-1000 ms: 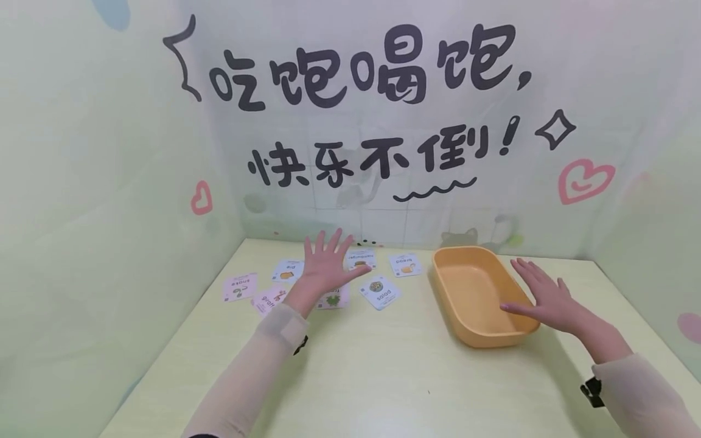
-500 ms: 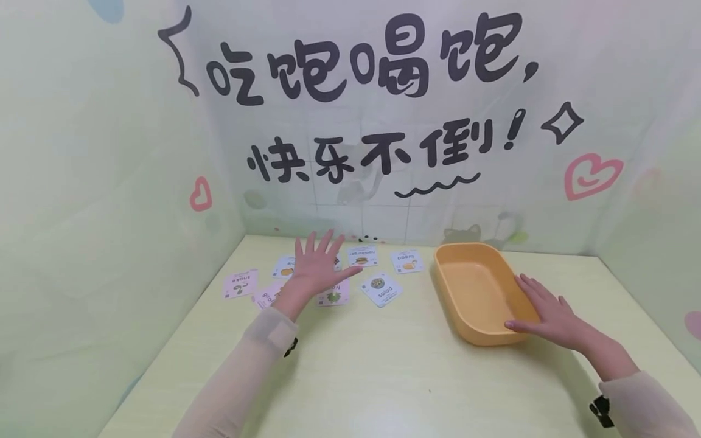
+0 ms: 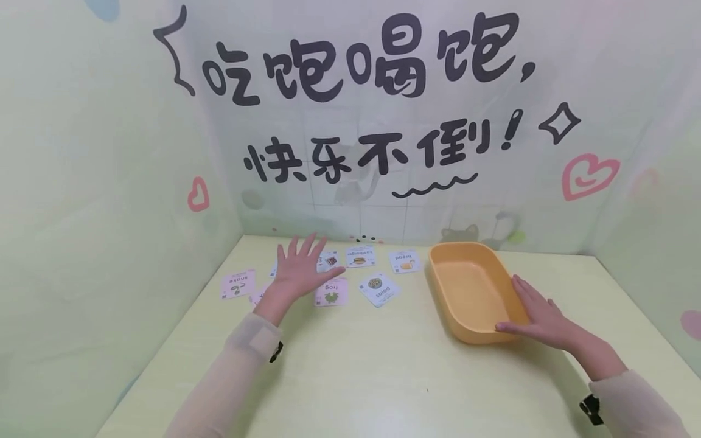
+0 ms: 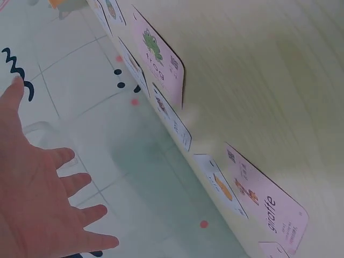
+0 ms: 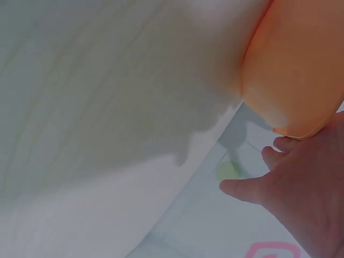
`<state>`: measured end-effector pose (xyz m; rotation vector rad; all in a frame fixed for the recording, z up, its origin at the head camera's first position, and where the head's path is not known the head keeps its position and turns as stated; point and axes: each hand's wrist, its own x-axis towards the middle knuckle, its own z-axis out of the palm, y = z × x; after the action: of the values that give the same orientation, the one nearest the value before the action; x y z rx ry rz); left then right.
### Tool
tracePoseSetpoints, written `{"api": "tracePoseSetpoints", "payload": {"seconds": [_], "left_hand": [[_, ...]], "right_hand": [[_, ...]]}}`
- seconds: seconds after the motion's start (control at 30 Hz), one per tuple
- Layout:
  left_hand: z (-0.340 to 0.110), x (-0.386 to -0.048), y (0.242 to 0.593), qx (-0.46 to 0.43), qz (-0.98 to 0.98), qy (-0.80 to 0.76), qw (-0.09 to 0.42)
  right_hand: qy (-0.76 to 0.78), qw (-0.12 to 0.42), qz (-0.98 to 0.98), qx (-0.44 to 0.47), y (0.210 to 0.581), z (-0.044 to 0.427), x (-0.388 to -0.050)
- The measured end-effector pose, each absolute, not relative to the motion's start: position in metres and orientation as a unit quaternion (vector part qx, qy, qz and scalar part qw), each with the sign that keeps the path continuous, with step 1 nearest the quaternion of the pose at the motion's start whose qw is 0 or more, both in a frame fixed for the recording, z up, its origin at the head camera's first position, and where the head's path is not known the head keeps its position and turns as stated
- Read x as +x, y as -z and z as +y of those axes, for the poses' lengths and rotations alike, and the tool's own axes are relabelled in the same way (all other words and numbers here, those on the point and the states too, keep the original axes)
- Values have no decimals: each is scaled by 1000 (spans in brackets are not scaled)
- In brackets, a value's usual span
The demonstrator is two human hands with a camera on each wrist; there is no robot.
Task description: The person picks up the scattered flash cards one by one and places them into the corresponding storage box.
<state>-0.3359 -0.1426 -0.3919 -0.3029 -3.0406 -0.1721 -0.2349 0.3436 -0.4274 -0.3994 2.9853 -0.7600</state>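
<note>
My left hand (image 3: 298,271) hovers over several picture cards at the back left, fingers spread and straight, holding nothing. It partly hides some cards in the head view. Pink cards include the snake card (image 3: 238,284), the frog card (image 3: 331,293) and the giraffe card (image 4: 266,201). Among the pale blue ones are the hamburger card (image 3: 359,257), the bread card (image 3: 405,261) and the salad card (image 3: 380,289). My right hand (image 3: 547,319) rests against the right side of an orange tray (image 3: 471,289), its thumb over the near rim and its fingers fairly straight.
The pale wooden table (image 3: 350,371) meets a printed fabric wall (image 3: 378,207) behind the cards and the tray. More fabric walls stand on the left and right. Bare tabletop lies in front of the cards.
My left hand has drifted left above the cards, uncovering the frog card. My right hand has come down from above the tray to its right rim. Cards and tray look unmoved.
</note>
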Motion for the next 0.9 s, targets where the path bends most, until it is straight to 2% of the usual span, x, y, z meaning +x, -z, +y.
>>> {"api": "tracePoseSetpoints", "payload": {"seconds": [0.33, 0.9], "left_hand": [[-183, -333, 395, -65, -995, 80, 15], [-241, -323, 405, -49, -995, 66, -57]], "right_hand": [[242, 32, 962, -120, 425, 340, -236], [251, 31, 960, -117, 428, 338, -235]]}}
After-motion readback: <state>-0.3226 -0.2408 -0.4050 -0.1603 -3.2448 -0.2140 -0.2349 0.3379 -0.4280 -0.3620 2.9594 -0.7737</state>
